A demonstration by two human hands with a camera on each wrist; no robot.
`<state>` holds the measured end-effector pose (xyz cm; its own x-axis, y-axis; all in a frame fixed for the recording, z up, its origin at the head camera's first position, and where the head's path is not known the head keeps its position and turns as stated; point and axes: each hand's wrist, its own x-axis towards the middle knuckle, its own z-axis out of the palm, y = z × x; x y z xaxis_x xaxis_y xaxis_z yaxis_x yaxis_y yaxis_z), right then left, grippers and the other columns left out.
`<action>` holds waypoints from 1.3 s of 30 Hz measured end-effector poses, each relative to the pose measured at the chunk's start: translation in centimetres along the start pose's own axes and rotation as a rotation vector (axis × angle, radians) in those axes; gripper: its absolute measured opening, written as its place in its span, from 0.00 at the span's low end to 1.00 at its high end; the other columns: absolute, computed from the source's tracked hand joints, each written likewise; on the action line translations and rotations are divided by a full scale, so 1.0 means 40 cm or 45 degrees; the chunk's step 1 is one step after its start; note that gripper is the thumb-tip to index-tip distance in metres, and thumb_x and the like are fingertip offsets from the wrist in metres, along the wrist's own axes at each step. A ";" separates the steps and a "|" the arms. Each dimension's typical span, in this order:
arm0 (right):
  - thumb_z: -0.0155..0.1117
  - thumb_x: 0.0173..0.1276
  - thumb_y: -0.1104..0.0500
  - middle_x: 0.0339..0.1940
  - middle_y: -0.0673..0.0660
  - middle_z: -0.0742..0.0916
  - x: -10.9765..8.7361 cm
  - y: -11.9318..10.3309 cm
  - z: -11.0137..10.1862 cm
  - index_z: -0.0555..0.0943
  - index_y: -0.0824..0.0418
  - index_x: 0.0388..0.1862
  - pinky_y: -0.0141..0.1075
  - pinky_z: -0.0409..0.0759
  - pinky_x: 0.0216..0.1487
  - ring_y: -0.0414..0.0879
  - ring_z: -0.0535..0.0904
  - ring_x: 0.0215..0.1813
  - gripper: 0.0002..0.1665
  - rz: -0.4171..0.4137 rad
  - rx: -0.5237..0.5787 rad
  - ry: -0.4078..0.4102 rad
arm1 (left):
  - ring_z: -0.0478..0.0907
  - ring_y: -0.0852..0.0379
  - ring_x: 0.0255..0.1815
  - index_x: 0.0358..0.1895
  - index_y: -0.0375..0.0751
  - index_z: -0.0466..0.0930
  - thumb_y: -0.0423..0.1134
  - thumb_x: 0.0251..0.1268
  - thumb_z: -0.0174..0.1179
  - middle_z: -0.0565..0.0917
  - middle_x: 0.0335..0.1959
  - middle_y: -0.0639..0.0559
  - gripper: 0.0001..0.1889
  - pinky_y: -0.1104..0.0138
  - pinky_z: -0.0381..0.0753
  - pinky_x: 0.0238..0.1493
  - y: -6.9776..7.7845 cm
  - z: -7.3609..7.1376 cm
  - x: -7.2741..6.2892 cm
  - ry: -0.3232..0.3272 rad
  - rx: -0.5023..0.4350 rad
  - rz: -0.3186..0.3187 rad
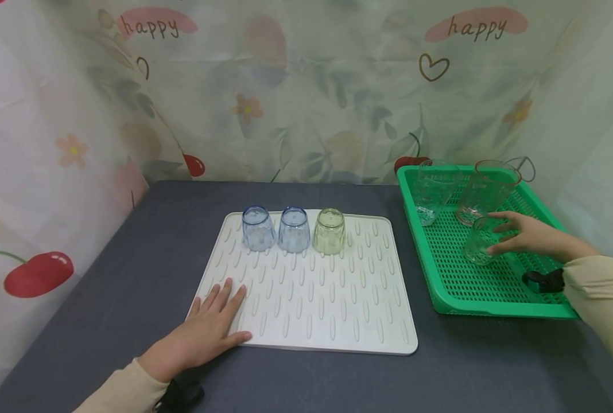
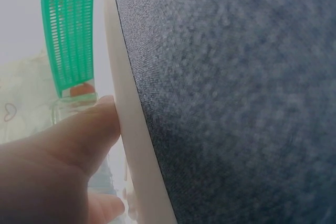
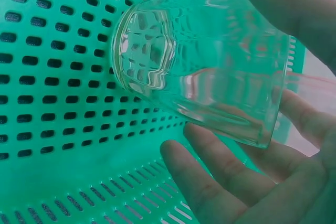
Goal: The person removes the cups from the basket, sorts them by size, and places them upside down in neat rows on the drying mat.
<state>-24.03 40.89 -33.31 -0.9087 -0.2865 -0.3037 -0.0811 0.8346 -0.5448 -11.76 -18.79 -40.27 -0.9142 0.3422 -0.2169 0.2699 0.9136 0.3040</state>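
Observation:
My right hand (image 1: 526, 235) reaches into the green basket (image 1: 492, 310), its fingers spread around a clear green-tinted glass tumbler (image 3: 205, 66). That tumbler stands with its base on the basket floor; my thumb overlaps its rim and the other fingers extend along its far side. My left hand (image 1: 208, 330) lies with fingers spread on the front left corner of a white drying mat (image 1: 311, 304), thumb along its front edge. Two blue glasses (image 1: 294, 232) and a yellow-green glass (image 1: 329, 234) stand upside down in a row at the mat's back.
Behind the tumbler, the basket also holds a tall clear glass (image 1: 433, 192) and a clear vessel with a pinkish rim (image 1: 484, 192), beside a handle (image 1: 526, 166). The basket sits right of the mat on a dark table (image 1: 151, 252). A patterned curtain (image 1: 306, 115) encloses the back and sides.

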 end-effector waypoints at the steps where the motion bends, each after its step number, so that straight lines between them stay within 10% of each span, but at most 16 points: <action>1: 0.66 0.66 0.54 0.67 0.86 0.61 0.002 0.000 0.001 0.42 0.75 0.75 0.58 0.78 0.51 0.80 0.64 0.63 0.55 -0.002 0.002 -0.003 | 0.42 0.30 0.77 0.76 0.39 0.51 0.64 0.63 0.56 0.45 0.77 0.32 0.47 0.30 0.42 0.66 0.000 0.000 0.000 0.002 0.001 0.000; 28: 0.66 0.66 0.48 0.68 0.76 0.68 0.000 -0.078 -0.017 0.45 0.64 0.78 0.62 0.73 0.53 0.72 0.69 0.63 0.54 -0.054 0.049 0.282 | 0.47 0.30 0.76 0.75 0.36 0.53 0.61 0.62 0.59 0.51 0.76 0.30 0.47 0.34 0.49 0.68 -0.002 -0.020 0.000 0.005 0.040 0.018; 35: 0.67 0.65 0.48 0.72 0.68 0.68 -0.028 -0.141 -0.035 0.46 0.53 0.80 0.37 0.78 0.50 0.21 0.71 0.51 0.54 -0.089 0.113 0.378 | 0.54 0.33 0.75 0.76 0.35 0.52 0.56 0.67 0.57 0.58 0.74 0.31 0.43 0.41 0.56 0.70 0.010 -0.086 -0.006 0.079 -0.013 0.075; 39: 0.68 0.65 0.51 0.73 0.64 0.68 -0.047 -0.189 -0.033 0.49 0.47 0.79 0.18 0.72 0.41 0.15 0.67 0.49 0.52 -0.144 0.172 0.437 | 0.61 0.39 0.73 0.76 0.42 0.54 0.57 0.68 0.55 0.63 0.73 0.38 0.39 0.44 0.63 0.68 0.029 -0.136 -0.013 0.185 -0.081 0.068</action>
<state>-22.26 35.73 -27.59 -0.9831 -0.1803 0.0310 -0.1550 0.7305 -0.6651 -12.60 -19.09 -34.74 -0.9344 0.3505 -0.0635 0.3039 0.8775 0.3710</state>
